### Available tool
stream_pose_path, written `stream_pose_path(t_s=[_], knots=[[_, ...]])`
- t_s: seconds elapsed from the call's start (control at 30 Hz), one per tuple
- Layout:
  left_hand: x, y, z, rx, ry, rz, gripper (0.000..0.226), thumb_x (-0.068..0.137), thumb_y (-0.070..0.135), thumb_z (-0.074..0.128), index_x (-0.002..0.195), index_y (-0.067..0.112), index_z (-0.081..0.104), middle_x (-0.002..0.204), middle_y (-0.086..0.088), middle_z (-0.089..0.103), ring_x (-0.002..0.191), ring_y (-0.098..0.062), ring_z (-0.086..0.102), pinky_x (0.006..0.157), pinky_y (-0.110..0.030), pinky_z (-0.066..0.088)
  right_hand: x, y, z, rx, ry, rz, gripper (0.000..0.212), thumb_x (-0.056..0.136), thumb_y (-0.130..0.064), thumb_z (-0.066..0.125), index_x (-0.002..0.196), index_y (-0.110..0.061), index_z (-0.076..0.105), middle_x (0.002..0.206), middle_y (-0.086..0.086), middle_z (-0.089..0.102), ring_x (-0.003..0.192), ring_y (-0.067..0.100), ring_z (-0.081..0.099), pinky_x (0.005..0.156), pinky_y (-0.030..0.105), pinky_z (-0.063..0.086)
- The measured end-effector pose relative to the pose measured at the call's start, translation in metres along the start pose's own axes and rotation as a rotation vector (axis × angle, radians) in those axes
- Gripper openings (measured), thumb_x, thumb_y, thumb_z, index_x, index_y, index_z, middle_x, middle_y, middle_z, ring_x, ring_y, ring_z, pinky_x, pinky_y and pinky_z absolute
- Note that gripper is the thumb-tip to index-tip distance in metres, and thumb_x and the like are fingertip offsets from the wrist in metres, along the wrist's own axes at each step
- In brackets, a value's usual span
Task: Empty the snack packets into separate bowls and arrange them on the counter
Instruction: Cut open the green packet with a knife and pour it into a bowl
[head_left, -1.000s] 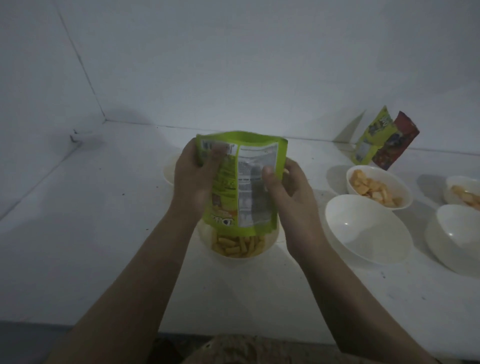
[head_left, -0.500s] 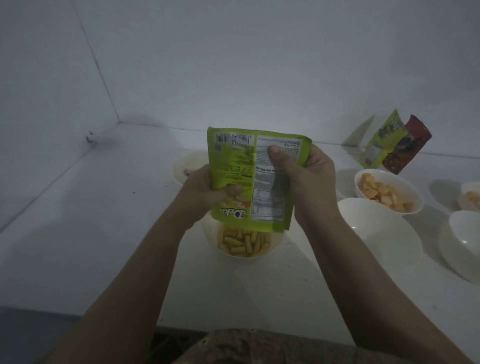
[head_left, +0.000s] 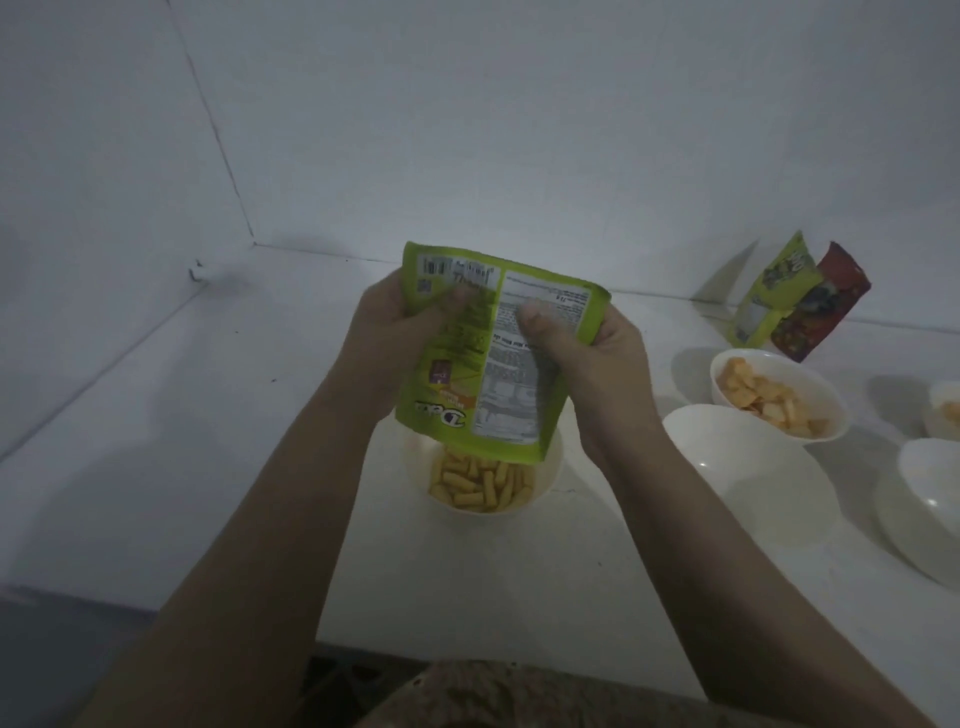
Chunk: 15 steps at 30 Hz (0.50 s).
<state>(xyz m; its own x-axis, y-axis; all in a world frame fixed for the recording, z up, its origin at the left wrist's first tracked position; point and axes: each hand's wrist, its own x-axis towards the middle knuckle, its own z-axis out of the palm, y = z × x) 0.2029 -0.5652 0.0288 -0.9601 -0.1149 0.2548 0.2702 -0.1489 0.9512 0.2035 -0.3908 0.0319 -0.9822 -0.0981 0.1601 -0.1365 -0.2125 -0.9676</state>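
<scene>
A green snack packet hangs upside down, its mouth just above a white bowl holding yellow stick snacks. My left hand grips the packet's upper left corner and my right hand grips its upper right side, thumb pressed on the label. An empty white bowl sits to the right. Behind it a bowl holds orange-white chips.
A green packet and a red packet lean on the back wall at right. Two more white bowls are cut off by the right edge. The counter's front edge runs below my arms; walls close off the left and back.
My left hand slid up from the packet's middle to its top left corner. The packet stays inverted over the bowl, now slightly tilted and squeezed.
</scene>
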Motion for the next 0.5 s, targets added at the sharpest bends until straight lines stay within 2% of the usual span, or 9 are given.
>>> stream_pose_path(t_s=[0.07,0.1,0.17,0.2,0.3,0.37,0.43,0.5], knots=[[-0.002,-0.003,0.005,-0.056,0.057,0.015,0.013,0.084,0.02,0.066,0.095,0.017,0.07,0.09,-0.001,0.076,0.085,-0.02,0.072,0.068,-0.033,0.056,0.0,0.012,-0.002,-0.213,-0.076,0.103,0.021,0.079,-0.013,0.079,0.098,-0.02,0.075,0.091,-0.002,0.077,0.081,0.012,0.074,0.074,0.034,0.061],[-0.003,-0.005,0.006,-0.059,0.085,0.014,0.01,0.086,0.017,0.066,0.095,0.016,0.071,0.09,-0.001,0.076,0.085,-0.02,0.072,0.068,-0.033,0.057,0.0,0.02,-0.004,-0.308,-0.1,0.144,0.024,0.076,-0.014,0.082,0.096,-0.025,0.075,0.091,-0.007,0.077,0.08,0.006,0.073,0.072,0.029,0.06],[-0.007,-0.013,0.008,-0.073,0.156,-0.001,0.009,0.089,0.012,0.064,0.095,0.014,0.071,0.089,-0.002,0.076,0.084,-0.021,0.072,0.067,-0.032,0.057,-0.002,0.03,-0.008,-0.398,-0.104,0.184,0.027,0.073,-0.014,0.083,0.096,-0.027,0.075,0.086,-0.014,0.075,0.075,0.0,0.071,0.062,0.018,0.056],[-0.008,-0.016,0.009,-0.122,0.202,-0.015,0.01,0.09,0.012,0.062,0.094,0.014,0.071,0.088,-0.003,0.076,0.083,-0.021,0.072,0.067,-0.033,0.057,-0.002,0.034,-0.011,-0.444,-0.109,0.192,0.026,0.073,-0.014,0.083,0.095,-0.026,0.075,0.084,-0.013,0.075,0.074,0.003,0.071,0.06,0.018,0.056],[-0.005,-0.019,0.01,-0.29,0.321,-0.024,0.013,0.092,0.011,0.061,0.088,0.017,0.072,0.089,-0.002,0.075,0.084,-0.02,0.072,0.073,-0.037,0.057,-0.006,0.038,-0.024,-0.493,-0.134,0.186,0.027,0.076,-0.016,0.081,0.1,-0.026,0.074,0.09,-0.007,0.076,0.084,0.014,0.072,0.066,0.031,0.061],[0.0,-0.02,0.012,-0.269,0.324,-0.022,0.01,0.092,0.013,0.061,0.099,0.015,0.068,0.093,0.0,0.074,0.084,-0.017,0.071,0.073,-0.035,0.057,-0.013,0.034,-0.03,-0.425,-0.036,0.125,0.028,0.078,-0.019,0.081,0.102,-0.026,0.069,0.09,-0.006,0.075,0.082,0.014,0.072,0.061,0.03,0.06],[0.006,-0.023,0.021,-0.135,0.301,-0.058,0.028,0.092,0.014,0.063,0.118,0.016,0.054,0.101,0.002,0.07,0.084,-0.012,0.068,0.066,-0.027,0.055,-0.021,0.024,-0.034,-0.348,0.111,0.033,0.033,0.079,-0.02,0.08,0.106,-0.022,0.061,0.09,-0.006,0.073,0.078,0.011,0.072,0.058,0.029,0.059],[0.008,-0.027,0.038,0.002,0.254,-0.076,0.048,0.089,0.015,0.068,0.127,0.025,0.041,0.116,0.002,0.062,0.092,-0.012,0.064,0.065,-0.02,0.053,-0.029,0.013,-0.039,-0.316,0.232,-0.052,0.042,0.082,-0.019,0.078,0.114,-0.023,0.051,0.093,-0.01,0.071,0.077,0.007,0.072,0.056,0.028,0.059]])
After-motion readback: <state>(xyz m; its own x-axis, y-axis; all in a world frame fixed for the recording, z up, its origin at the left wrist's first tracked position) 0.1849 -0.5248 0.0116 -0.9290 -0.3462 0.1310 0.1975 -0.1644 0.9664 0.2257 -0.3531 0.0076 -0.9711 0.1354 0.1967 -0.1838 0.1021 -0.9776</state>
